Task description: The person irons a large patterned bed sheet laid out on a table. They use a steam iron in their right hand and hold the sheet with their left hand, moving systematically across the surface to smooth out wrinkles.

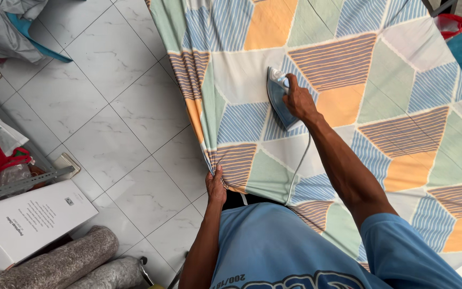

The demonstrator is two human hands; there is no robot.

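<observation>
A: What's the cloth?

B: A bed sheet (380,101) printed with hexagon blocks, striped blue, orange-brown, plain mint and peach, white lines between. It's spread flat over a raised surface, filling the right and far part of the view, with its left edge hanging in folds toward the tiled floor (108,123).

A: And the iron?

B: A steam iron (279,99), blue-grey with a pale body, sits sole-down on the sheet near its left side, tip pointing far. A white cord (299,160) trails near, toward the person.

A: Hands?

B: The right hand (299,100) is clenched around the iron's handle, arm stretched out over the sheet. The left hand (215,186) pinches the sheet's near-left hanging edge, fingers closed on the gathered fabric, pulling it taut.

A: Surroundings?

B: A white cardboard box (30,219) and rolled grey mats (60,265) at near left; a pile of laundry (6,24) at far left.
</observation>
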